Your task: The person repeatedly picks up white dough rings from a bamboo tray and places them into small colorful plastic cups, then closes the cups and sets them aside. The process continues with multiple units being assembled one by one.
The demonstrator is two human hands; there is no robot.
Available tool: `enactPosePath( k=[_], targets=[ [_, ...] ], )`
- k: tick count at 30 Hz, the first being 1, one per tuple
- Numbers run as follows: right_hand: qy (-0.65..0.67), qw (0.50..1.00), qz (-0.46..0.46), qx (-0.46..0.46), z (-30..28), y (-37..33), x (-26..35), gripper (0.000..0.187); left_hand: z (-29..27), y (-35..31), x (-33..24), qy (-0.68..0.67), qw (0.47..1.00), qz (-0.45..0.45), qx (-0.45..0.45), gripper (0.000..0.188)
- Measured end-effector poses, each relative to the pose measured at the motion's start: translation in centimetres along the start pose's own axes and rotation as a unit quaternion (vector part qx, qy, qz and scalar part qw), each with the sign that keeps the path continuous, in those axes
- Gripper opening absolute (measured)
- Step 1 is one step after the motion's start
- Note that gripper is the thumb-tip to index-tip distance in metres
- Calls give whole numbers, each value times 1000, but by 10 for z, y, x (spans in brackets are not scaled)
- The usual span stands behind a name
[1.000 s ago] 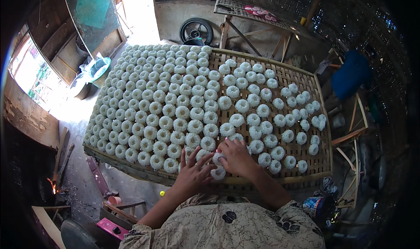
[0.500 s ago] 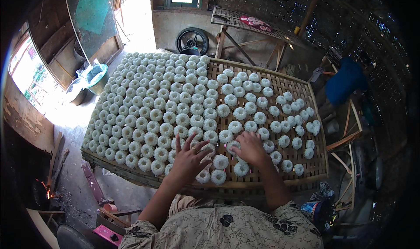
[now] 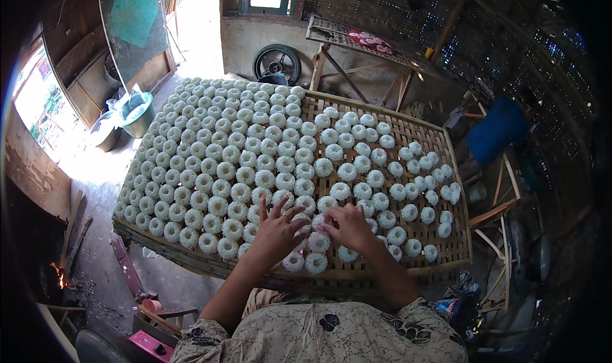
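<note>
White ring-shaped food pieces [image 3: 218, 205] with a rough, shredded texture cover a woven bamboo tray [image 3: 456, 251]. They sit in tight rows on the left and lie loosely spaced on the right. My left hand [image 3: 275, 235] is open, its fingers spread over the near rows by the boundary between the two areas. Just to its right, my right hand [image 3: 354, 228] has thumb and fingers closed at the edge of one white ring [image 3: 319, 222], which the fingers partly cover. Small pink spots show beside the rings near my hands.
Beyond the tray, a bamboo table [image 3: 338, 36] holds a pink item, and a wheel [image 3: 276, 65] leans on the wall. Buckets [image 3: 136, 116] stand at the far left by the doorway. A small fire [image 3: 60, 275] burns at lower left. Blue cloth [image 3: 497, 132] hangs at right.
My right hand has moved left toward my left hand, carrying a white ring to the edge of the packed rows. My left hand stays nearly in place, fingers spread.
</note>
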State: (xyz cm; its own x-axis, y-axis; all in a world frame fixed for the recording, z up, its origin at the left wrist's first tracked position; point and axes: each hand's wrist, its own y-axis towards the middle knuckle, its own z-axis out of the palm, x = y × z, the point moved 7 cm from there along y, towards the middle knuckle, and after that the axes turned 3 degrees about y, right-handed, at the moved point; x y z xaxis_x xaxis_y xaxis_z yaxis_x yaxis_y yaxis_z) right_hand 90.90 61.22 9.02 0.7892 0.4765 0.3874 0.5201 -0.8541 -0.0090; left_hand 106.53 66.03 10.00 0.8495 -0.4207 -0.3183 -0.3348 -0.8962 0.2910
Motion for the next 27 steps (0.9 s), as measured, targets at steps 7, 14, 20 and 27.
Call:
enactPosePath(
  k=[7, 14, 20, 27],
  targets=[
    [-57, 994, -18, -92, -41, 31, -27, 16, 0, 8, 0, 1, 1000, 10, 11, 26],
    [-133, 984, -101, 68, -13, 68, -12, 22, 5, 17, 11, 17, 999, -3, 28, 29],
    [-100, 985, -118, 74, -8, 72, -8, 20, 1, 22, 18, 13, 999, -13, 28, 32],
    [-101, 993, -59, 7, -47, 83, -43, 27, 6, 33, 16, 11, 998, 7, 54, 34]
  ],
)
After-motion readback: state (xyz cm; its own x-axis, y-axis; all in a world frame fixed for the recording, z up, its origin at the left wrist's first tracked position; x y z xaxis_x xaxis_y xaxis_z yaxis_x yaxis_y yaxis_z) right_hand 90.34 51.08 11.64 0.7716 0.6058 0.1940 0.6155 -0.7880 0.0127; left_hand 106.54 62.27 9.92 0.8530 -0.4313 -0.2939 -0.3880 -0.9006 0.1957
